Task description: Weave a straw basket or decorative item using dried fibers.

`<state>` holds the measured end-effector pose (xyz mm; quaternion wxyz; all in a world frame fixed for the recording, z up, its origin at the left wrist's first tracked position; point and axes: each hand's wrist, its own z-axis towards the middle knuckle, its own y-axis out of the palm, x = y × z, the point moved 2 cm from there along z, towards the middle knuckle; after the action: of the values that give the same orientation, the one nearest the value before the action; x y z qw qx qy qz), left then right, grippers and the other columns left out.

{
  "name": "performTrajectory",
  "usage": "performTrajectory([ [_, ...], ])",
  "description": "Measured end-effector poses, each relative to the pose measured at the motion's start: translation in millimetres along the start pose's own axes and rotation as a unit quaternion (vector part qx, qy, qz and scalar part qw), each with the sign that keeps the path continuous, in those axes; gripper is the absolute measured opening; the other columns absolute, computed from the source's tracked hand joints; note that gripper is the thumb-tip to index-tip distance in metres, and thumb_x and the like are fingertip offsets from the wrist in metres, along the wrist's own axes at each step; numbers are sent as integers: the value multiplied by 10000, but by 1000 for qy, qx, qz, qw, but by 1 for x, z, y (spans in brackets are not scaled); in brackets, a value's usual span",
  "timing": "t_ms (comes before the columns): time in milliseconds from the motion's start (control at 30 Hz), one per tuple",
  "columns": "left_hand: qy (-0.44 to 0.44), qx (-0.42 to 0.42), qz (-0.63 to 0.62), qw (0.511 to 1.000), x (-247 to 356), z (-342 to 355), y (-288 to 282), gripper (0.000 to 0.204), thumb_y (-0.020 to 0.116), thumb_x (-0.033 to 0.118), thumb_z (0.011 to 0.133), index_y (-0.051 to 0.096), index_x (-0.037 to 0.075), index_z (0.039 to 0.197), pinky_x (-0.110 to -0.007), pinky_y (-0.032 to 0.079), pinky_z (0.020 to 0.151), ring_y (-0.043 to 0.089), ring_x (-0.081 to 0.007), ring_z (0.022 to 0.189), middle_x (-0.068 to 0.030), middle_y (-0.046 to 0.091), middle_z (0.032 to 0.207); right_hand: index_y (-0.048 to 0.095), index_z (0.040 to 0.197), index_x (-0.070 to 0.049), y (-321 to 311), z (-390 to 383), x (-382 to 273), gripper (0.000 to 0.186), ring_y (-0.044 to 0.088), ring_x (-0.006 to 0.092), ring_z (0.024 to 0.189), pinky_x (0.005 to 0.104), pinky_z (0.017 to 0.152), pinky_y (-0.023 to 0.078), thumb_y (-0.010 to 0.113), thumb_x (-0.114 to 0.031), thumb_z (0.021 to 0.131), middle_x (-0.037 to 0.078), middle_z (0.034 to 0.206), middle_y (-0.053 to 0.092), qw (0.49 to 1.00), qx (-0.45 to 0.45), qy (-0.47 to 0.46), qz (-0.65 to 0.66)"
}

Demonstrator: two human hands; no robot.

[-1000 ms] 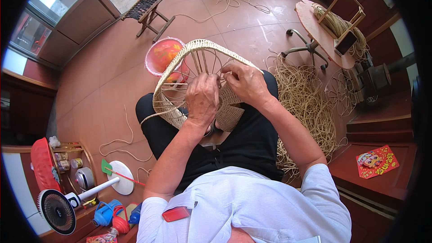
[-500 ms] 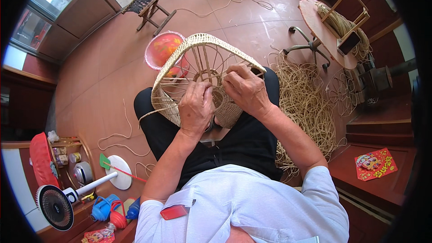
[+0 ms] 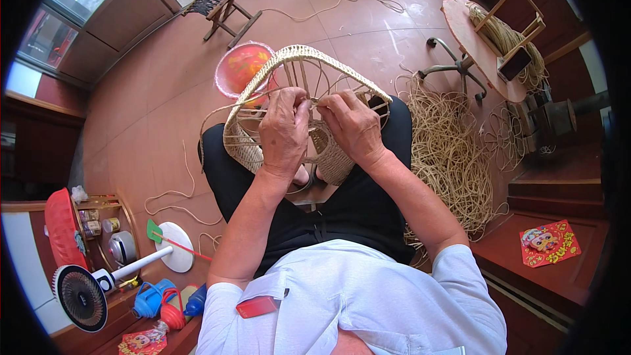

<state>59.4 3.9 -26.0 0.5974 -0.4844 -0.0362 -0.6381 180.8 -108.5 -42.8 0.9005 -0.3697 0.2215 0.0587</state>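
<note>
A partly woven pale cord piece [image 3: 336,64] with a braided rim and open spokes rests between my black-trousered legs. My left hand [image 3: 284,128] is closed in a pinch on a cord [image 3: 254,101] among the spokes; a length of it arches leftward over the rim. My right hand [image 3: 350,125] sits just right of it, fingertips pinched at the same cord near the middle spokes. The woven lower part [image 3: 332,161] shows below my hands, partly hidden by them.
A pink basin [image 3: 233,66] sits beyond the piece. A heap of cord [image 3: 447,177] lies right, below a round table [image 3: 460,33] with coiled cord. A folding stool [image 3: 223,10] stands at the back; a fan [image 3: 79,296], kettles [image 3: 151,299] and a shelf [image 3: 112,223] are at lower left.
My left hand has risen toward the middle spokes, lifting the cord into an arch on the left. My right hand has moved slightly left, closer to my left one.
</note>
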Motion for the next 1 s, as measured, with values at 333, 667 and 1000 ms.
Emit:
performTrajectory([
  [333,-17,-37,65,997,-1,-4,0,127,776,110,934,711,15,988,-426,574,757,714,-313,832,-136,703,933,723,1064,-149,0,-2,10,118,727,269,826,396,681,597,770,-150,955,44,947,649,998,13,-5,60],
  [667,6,-75,137,988,4,4,7,167,715,182,945,626,43,965,-467,597,760,710,-368,865,-141,657,964,684,1069,-118,-3,-9,10,177,687,256,766,387,674,553,772,-159,921,56,897,604,997,-23,-72,11],
  [1000,-83,-100,65,989,-10,3,-2,131,738,130,920,683,12,909,-361,532,636,672,-203,677,-81,677,751,697,1024,-131,0,-5,2,117,696,234,768,380,669,558,756,-186,940,46,918,614,998,-19,-63,-26],
])
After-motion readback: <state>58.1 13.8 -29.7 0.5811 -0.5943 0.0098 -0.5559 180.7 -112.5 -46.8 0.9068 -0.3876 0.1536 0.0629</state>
